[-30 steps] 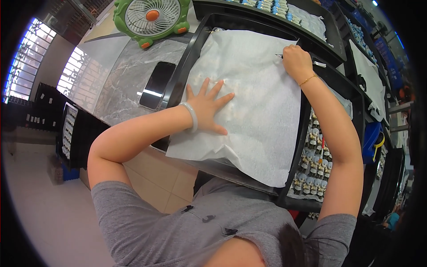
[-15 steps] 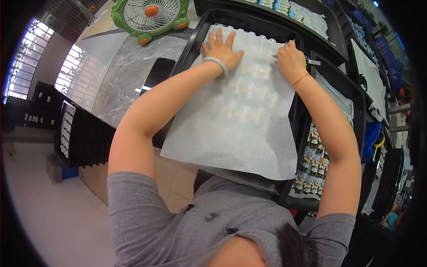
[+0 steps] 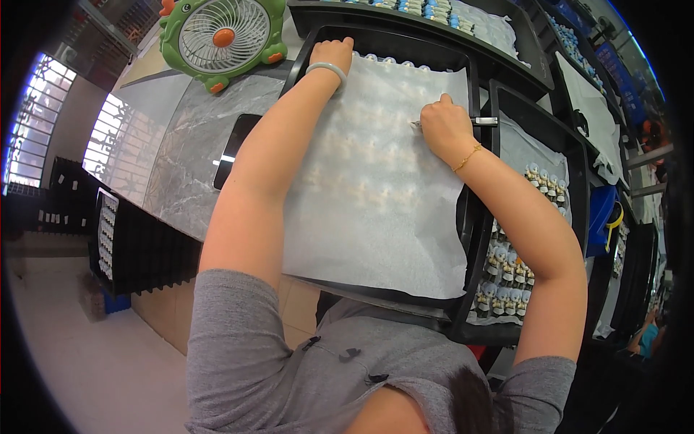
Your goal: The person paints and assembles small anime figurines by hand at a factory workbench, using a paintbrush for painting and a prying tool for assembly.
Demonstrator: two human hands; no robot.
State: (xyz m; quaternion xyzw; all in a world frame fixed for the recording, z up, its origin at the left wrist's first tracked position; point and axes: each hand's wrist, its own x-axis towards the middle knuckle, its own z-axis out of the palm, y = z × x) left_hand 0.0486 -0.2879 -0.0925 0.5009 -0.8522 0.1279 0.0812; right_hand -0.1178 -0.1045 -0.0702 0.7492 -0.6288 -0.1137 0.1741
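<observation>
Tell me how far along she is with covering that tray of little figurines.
Mostly done: the white paper sheet already lies over the black tray, with rows of figurines showing faintly through it. In hand: the left hand presses the far corner, the right hand rests on the right edge, a thin tool seemingly in it. Left: the near edge hangs loose over the tray's rim.

White translucent paper sheet (image 3: 376, 188) lies flat over my black tray (image 3: 473, 239), rows of small figures faintly showing through, its near edge overhanging the tray's front rim, far edge pinned under my grip.
</observation>
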